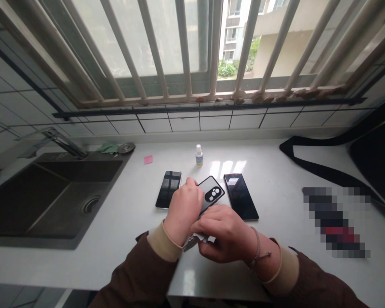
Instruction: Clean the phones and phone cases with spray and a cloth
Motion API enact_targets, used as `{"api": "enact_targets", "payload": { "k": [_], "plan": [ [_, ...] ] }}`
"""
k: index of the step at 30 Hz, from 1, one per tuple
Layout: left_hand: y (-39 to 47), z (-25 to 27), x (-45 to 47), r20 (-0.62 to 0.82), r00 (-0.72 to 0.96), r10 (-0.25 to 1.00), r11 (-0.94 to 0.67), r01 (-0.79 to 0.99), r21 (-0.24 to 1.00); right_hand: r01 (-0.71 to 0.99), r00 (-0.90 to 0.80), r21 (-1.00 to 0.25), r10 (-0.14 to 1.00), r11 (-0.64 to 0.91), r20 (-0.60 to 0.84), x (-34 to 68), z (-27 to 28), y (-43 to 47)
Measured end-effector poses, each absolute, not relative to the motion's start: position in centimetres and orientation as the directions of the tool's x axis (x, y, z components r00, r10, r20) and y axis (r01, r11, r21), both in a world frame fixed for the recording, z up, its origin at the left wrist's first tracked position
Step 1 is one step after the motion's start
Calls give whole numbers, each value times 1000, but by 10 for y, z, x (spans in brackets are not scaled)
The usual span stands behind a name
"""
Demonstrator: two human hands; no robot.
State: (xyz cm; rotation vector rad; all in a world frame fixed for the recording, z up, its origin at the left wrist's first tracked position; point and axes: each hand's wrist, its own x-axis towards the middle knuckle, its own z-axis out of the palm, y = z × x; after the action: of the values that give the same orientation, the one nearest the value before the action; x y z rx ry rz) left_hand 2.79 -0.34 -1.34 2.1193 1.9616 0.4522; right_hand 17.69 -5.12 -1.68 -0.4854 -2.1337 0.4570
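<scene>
Black-edged phone case (209, 184) half hidden, left hand (185, 202) gripping it, right hand (226, 233) pinching indistinct pale scrap (195, 241)

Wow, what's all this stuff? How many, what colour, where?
Phone case: 1, clear, black-rimmed, centre
Phones: 2, dark, either side of case
Cloth: 1, grey, below case
Bottle: 1, white, behind case
Note: 1, pink, left of bottle
Sink: 1, dark grey, left
Tap: 1, silver, sink's back
Rag: 1, green, beside tap
Metal disc: 1, silver, beside rag
Strap: 1, black, right
Pixelated patch: 1, dark and red, right
Counter: 1, white, underneath
Tiles: many, white, behind counter
Window bars: several, pale, top
Plants: some, green, outside
Bracelet: 1, pinkish, right wrist
Sleeves: 2, brown, bottom
Left grip: 1, bare, on case
Right grip: 1, bare, on cloth
</scene>
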Motion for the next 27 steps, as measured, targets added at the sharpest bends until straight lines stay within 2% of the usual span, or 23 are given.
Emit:
{"api": "enact_targets", "payload": {
  "k": [2,4,6,8,10,11,13,15,18,22,24,27],
  "plan": [
    [-2,-11,22,143,28,989,-99,849,519,175,-501,-528,537,831,679,178,-15,-52],
    [1,-9,16,143,20,989,-116,704,701,167,-441,-637,635,753,635,179,-14,-51],
    [4,-11,13,77,26,997,-80,491,867,81,-343,-821,789,565,510,181,-15,-48],
    [7,-15,13,-7,53,999,-5,233,972,-123,-212,-950,928,286,307,181,-18,-41],
    [9,-19,15,-76,93,993,76,-2,997,-357,-92,-932,991,55,94,181,-21,-31],
    [9,-20,17,-105,110,988,115,-88,989,-448,-41,-894,999,-12,7,181,-22,-27],
    [9,-22,19,-145,120,982,166,-186,968,-569,38,-818,991,-85,-129,182,-22,-20],
    [9,-22,20,-139,95,986,157,-211,965,-638,76,-760,973,-119,-216,182,-21,-16],
    [10,-22,20,-122,25,992,124,-224,967,-681,46,-719,972,-140,-232,182,-18,-16],
    [11,-24,20,-165,-41,985,147,-274,951,-621,-32,-769,985,-152,-169,180,-18,-20],
    [10,-25,19,-161,-16,987,153,-246,957,-557,-52,-816,988,-151,-147,180,-19,-21],
    [7,-24,19,-142,133,981,165,-184,969,-455,-69,-879,990,-144,-127,180,-21,-22]
  ]
}}
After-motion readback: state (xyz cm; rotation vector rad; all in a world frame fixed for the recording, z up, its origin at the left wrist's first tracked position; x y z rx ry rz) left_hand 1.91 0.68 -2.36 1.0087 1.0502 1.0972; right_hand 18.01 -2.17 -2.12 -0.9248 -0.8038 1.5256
